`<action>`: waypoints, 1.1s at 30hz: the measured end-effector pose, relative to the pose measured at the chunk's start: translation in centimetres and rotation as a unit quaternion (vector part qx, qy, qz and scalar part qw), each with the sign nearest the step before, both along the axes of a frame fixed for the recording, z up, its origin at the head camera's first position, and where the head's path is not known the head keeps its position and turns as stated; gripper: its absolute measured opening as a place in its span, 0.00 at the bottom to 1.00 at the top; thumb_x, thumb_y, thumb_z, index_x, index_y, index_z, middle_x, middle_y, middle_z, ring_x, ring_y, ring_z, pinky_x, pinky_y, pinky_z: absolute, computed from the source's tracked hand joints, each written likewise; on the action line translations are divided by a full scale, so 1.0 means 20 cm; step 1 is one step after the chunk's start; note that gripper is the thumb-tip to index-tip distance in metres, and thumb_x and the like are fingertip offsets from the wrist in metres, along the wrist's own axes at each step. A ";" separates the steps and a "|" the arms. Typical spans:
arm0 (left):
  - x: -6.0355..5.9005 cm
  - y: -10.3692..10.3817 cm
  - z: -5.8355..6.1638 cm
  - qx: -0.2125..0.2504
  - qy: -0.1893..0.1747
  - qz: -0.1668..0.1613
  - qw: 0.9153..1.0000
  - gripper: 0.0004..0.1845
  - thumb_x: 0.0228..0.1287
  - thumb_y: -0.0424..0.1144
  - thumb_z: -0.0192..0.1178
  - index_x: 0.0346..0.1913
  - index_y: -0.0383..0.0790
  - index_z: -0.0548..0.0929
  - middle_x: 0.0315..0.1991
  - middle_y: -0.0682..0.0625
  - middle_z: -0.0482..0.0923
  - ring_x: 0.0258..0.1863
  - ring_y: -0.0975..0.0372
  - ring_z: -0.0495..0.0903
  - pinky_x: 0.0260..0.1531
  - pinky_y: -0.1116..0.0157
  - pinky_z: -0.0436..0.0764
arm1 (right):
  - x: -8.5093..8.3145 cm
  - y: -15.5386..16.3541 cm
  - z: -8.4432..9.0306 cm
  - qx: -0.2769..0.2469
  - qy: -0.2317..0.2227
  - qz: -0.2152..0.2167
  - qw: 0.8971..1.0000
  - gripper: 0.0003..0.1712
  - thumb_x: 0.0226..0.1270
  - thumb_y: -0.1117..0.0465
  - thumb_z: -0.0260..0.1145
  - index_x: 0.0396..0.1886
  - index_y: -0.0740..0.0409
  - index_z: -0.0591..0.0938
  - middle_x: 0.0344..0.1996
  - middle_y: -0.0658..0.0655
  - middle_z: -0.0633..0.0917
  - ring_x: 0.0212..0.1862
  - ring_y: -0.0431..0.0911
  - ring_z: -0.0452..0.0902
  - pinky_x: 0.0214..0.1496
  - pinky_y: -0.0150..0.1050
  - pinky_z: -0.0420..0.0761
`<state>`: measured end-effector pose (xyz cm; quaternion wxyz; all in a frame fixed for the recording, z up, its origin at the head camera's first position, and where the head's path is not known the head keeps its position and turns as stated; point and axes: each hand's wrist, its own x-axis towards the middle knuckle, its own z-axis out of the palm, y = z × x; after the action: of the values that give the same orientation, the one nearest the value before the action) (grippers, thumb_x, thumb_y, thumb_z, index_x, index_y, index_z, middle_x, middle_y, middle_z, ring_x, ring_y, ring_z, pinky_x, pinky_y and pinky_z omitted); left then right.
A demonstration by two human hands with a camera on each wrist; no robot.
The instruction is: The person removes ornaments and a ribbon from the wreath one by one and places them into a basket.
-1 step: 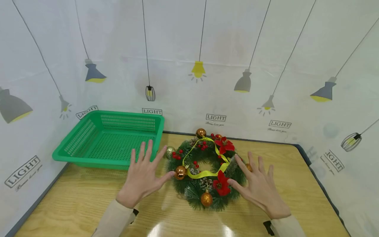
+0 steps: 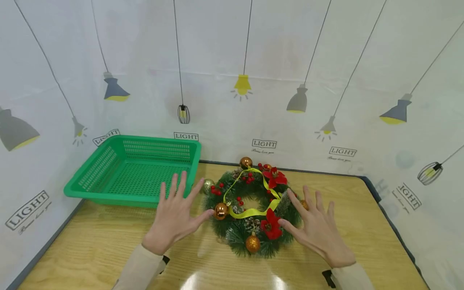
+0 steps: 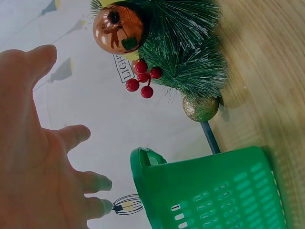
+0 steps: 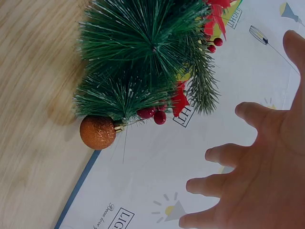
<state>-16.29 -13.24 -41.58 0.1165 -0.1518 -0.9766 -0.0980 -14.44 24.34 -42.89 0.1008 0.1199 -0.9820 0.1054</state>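
Your left hand point(image 2: 174, 217) and right hand point(image 2: 319, 233) hovered spread open, gripping nothing, flanking the Christmas wreath point(image 2: 253, 209) at lower centre.

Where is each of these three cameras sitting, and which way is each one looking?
Head: worn on the head, looking down at the table, wreath, green basket; both hands and sleeves show.
Left wrist: beside the left hand, facing wreath and basket.
Right wrist: beside the right hand, facing the wreath's other edge.
All three share the wreath.
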 end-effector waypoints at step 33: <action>0.06 0.10 -0.02 0.060 -0.039 -0.041 0.997 0.45 0.69 0.68 0.53 0.82 0.55 0.52 0.81 0.34 0.41 0.80 0.38 0.45 0.78 0.38 0.50 | 0.04 0.03 -0.03 -0.027 -0.038 0.002 0.999 0.49 0.71 0.31 0.57 0.82 0.52 0.56 0.78 0.72 0.56 0.75 0.76 0.53 0.69 0.76 0.64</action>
<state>-15.00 -11.18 -41.92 0.0831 -0.1809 -0.9657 -0.1669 -13.62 24.95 -43.41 0.0663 0.1147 -0.9817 0.1370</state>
